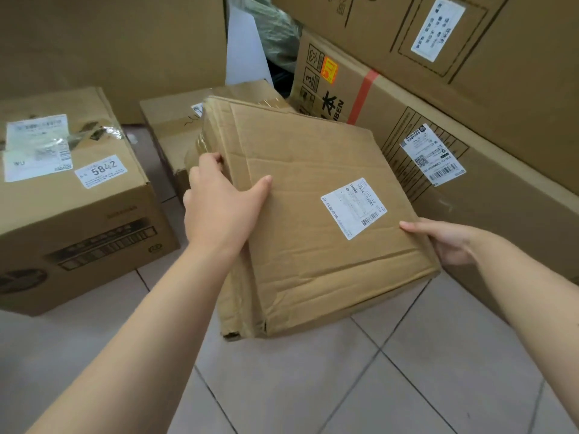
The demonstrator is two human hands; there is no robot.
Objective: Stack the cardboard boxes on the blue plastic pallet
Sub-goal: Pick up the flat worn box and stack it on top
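Observation:
A creased brown cardboard box [316, 170] with a white shipping label is tilted in the middle of the view, above the tiled floor. My left hand [219, 202] grips its left edge, thumb on the top face and fingers curled round the side. My right hand [448, 239] holds its right edge near the lower corner, fingers under the box. The box's underside is hidden. No blue pallet is in view.
A box labelled 5842 [78, 195] stands on the floor at left. Another box [175, 126] sits behind the held one. Long cartons [470, 170] are stacked along the right, a big carton wall [109, 42] at the back. Pale floor tiles [313, 386] lie below.

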